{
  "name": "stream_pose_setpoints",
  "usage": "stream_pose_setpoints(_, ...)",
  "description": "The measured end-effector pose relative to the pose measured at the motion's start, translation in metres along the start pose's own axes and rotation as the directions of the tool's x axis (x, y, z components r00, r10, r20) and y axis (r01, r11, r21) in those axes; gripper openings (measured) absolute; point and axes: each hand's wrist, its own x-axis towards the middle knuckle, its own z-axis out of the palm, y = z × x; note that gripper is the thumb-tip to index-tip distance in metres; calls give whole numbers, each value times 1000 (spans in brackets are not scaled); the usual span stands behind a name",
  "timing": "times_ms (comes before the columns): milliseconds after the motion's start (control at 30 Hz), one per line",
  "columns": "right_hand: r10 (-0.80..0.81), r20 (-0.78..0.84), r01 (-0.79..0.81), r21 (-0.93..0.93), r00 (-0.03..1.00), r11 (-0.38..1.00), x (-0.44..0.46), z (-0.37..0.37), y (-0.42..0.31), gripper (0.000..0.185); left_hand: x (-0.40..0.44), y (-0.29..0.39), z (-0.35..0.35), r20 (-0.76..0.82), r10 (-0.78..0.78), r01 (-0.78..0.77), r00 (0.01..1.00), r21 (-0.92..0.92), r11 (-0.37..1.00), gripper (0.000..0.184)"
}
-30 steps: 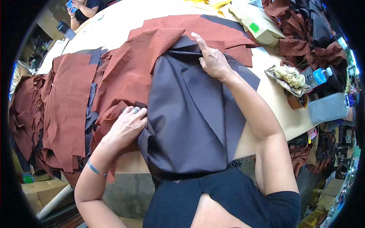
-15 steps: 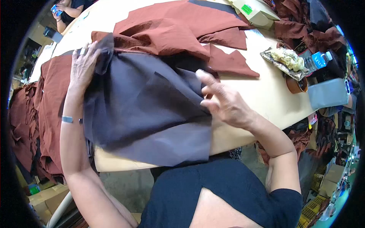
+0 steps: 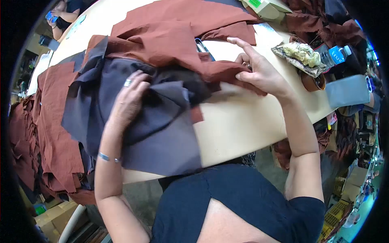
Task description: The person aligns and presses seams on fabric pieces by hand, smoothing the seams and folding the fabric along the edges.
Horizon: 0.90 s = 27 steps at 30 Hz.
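Observation:
Dark grey cloth lies in loose folds over the table's near edge. My left hand, with a ring on one finger, is on this cloth; its fingers are bent and close together, gripping a fold, and the fingertips are partly hidden. My right hand pinches the end of the rust-brown cloth between thumb and fingers, while its index finger stretches out. That rust-brown cloth spreads across the table's middle and overlaps the dark cloth. A blue-edged tool shows partly from under it.
At the right of the table are a crumpled wrapper with pale stuff, a blue-labelled bottle, a brown pot and a grey box. More rust cloth hangs at left. A person sits far left.
My left hand has moved right and nearer, from the cloth's upper corner to its middle. My right hand has moved right and away, taking the rust-brown cloth's end; the dark cloth has bunched leftward.

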Motion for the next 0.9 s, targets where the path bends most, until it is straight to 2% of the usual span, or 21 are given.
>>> stream_pose_setpoints(33,-181,55,163,241,982,957,3,1,10,81,-2,-11,-11,-10,-16,17,1000,94,995,22)
stream_pose_setpoints(133,-106,96,58,406,990,912,5,4,11,82,-1,-12,-39,-64,-78,98,995,414,905,24)
stream_pose_setpoints(167,-52,108,4,401,993,916,9,4,18,84,7,5,-46,-182,-23,87,983,354,931,25)
stream_pose_setpoints(200,-42,76,11,374,996,928,13,6,24,84,16,24,-49,-278,34,19,960,186,982,26)
stream_pose_setpoints(233,-35,47,17,342,998,939,18,8,30,83,21,46,-48,-288,110,-99,951,52,994,26)
stream_pose_setpoints(267,-29,20,21,311,999,950,21,9,32,83,22,66,-37,-254,175,-180,951,0,984,25)
stream_pose_setpoints(300,-40,16,33,296,999,955,25,11,30,82,24,87,-26,-114,221,-232,969,-96,968,22)
stream_pose_setpoints(333,-50,10,45,282,999,958,29,14,26,80,20,104,-8,37,177,-167,983,-190,967,27)
stream_pose_setpoints(367,-59,1,57,267,998,962,33,17,23,79,20,115,3,154,162,-143,975,-127,982,27)
stream_pose_setpoints(400,-85,-3,83,224,996,971,37,20,22,76,21,116,19,135,144,-133,980,-91,987,28)
stream_pose_setpoints(467,-137,-8,137,138,991,981,49,29,23,72,28,103,33,-55,96,-98,994,-28,995,22)
stream_pose_setpoints(500,-171,-78,175,49,982,983,52,35,24,63,31,94,32,-53,47,-47,998,4,999,28)
stream_pose_setpoints(600,-240,-185,241,-18,953,970,60,45,27,59,27,78,22,102,-74,73,992,17,997,44)
stream_pose_setpoints(633,-225,-204,237,32,953,971,61,45,28,57,24,72,23,15,28,-28,1000,26,999,34)
stream_pose_setpoints(733,-82,-150,72,-72,985,995,52,38,22,57,11,58,-1,16,39,-37,999,-103,994,22)
stream_pose_setpoints(767,-45,-143,31,-98,989,995,49,36,22,59,7,57,-16,3,-2,2,1000,-115,993,19)
stream_pose_setpoints(800,-113,-145,106,-55,983,993,49,38,27,60,3,56,-34,-9,-44,42,999,-129,991,18)
stream_pose_setpoints(867,-246,-154,253,31,957,967,49,44,39,61,-6,43,-63,140,-94,108,986,-96,989,14)
stream_pose_setpoints(900,-232,-78,238,94,970,967,46,44,30,63,-9,38,-71,174,-130,140,976,-42,989,13)
